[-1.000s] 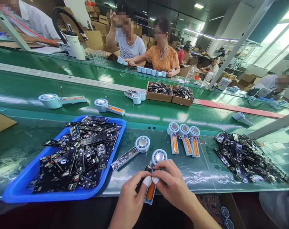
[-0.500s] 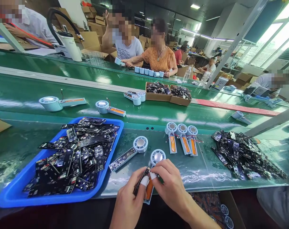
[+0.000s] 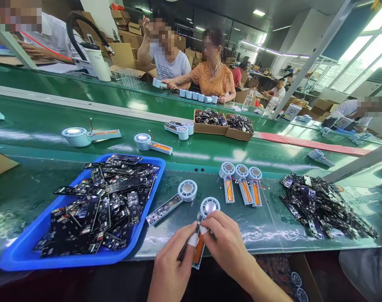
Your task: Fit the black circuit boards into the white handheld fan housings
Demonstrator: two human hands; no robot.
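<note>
Pinched in my left hand [image 3: 175, 258] is a dark circuit board [image 3: 183, 251], held tilted over a light-blue device [image 3: 210, 206] with a round ringed head. My right hand [image 3: 228, 243] is closed at the board's upper end, just below that head; the tiny part between its fingers is hidden. White coverings wrap fingertips on both hands. An orange strip shows in the device's handle, which reaches past the table edge. Left of it lies another device [image 3: 187, 190] with a board in its handle. Three devices [image 3: 242, 171] with orange strips and thin wires lie behind on the right.
A blue tray [image 3: 161, 184] heaped with boards stands left, and a loose board pile [image 3: 323, 205] lies right. Beyond, a green belt [image 3: 197, 153] carries more devices and two cardboard boxes [image 3: 210, 129]. People sit across it. A metal post slants at right.
The fingers of my right hand have drawn closer together at the board's upper end. Devices on the belt's left side have shifted rightward, and the whole view has moved slightly.
</note>
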